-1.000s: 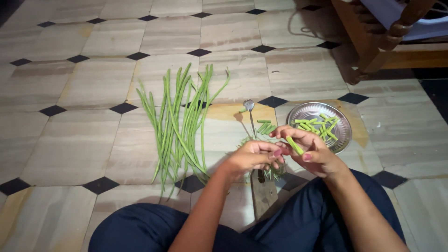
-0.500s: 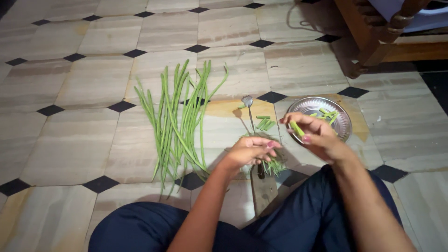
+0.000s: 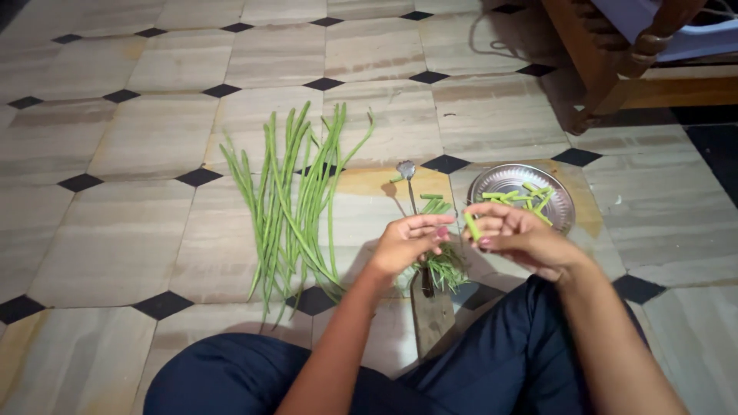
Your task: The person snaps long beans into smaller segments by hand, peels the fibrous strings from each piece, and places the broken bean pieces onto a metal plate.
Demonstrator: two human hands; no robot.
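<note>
Seen from the head camera, the person sits on the tiled floor (image 3: 115,230). The right hand (image 3: 516,237) pinches a short green pod piece (image 3: 471,226) between its fingertips, just in front of the steel plate (image 3: 492,181) holding more cut pieces. The left hand (image 3: 406,242) hovers close beside it, fingers loosely curled, holding nothing I can make out. Long green pods (image 3: 296,200) lie fanned out to the left, and a floor-standing blade (image 3: 407,180) rises between the hands.
</note>
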